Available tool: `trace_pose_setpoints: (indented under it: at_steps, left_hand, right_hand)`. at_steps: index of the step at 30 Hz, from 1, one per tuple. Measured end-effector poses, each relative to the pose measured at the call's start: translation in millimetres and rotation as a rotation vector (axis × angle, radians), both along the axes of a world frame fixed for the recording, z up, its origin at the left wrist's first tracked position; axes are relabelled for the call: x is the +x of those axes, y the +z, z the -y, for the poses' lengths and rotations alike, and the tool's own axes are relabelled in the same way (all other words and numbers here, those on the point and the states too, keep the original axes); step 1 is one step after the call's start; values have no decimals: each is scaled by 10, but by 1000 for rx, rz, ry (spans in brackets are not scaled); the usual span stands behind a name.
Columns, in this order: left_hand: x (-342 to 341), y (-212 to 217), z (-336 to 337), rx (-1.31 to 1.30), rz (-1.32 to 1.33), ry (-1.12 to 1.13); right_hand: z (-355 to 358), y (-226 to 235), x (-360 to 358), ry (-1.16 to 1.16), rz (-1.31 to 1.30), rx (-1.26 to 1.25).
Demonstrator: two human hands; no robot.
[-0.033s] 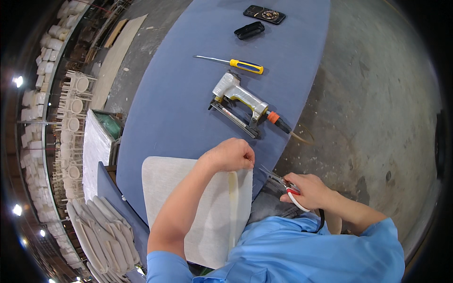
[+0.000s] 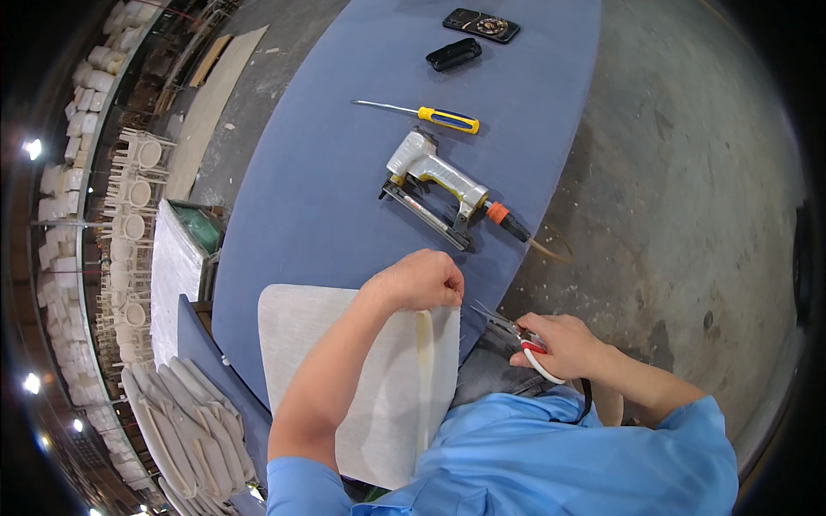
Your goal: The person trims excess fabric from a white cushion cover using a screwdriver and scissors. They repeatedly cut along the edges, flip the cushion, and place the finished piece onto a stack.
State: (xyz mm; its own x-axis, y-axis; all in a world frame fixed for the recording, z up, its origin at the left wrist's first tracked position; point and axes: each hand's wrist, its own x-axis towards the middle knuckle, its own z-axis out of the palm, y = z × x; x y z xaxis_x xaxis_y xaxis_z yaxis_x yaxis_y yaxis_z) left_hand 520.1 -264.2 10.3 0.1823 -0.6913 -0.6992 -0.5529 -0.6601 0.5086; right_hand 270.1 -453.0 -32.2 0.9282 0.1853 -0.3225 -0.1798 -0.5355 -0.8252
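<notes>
Currently | left fingers (image 2: 454,294) pinching one white panel (image 2: 379,404) | right fingers (image 2: 527,324) curled round one pair of scissors (image 2: 530,349)

Blue-grey, smooth-topped table (image 2: 318,172) runs up through the middle, edges bowed by the lens. Grey concrete floor (image 2: 680,258) to its right, dark stains and scuffs; more floor upper left, with a long flat beige board (image 2: 215,112) and a short brown wooden plank (image 2: 211,60). Left side: box-shaped container with whitish side and green interior (image 2: 200,227), then rows of pale chair frames with round parts (image 2: 140,193), then piled white bundles (image 2: 62,232) along the far left. Lower left: stack of curved light-beige panels (image 2: 181,430). Bright white lamps (image 2: 32,149) glare against a dark left rim.
</notes>
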Motion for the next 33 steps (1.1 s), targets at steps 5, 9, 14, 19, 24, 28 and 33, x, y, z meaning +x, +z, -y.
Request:
trace_pose_setpoints:
  at_steps: [5,9,14,19,24,28,33]
  left_hand:
    - [45,42,164,21,-6,-80]
    - [80,24,230,27,-17,-135]
    - [53,75,303,63,0,-133]
    - [38,50,289,80,7,-86]
    - [48,48,278,35,-4,-95]
    - [52,26,271,34,-2,-109]
    - [71,11,252,16,-17,-98]
  right_hand:
    - [25,-18,95,36,-2,-18]
    - [29,0,179,81,13,-23]
    - [30,-21,300,118,-2,-40]
    - [48,-45,418,165,10,-42]
    - [58,-67,498,211,28,-72]
    - [56,-106,513,202,45,-48]
    - [81,-91,518,199,31,-2]
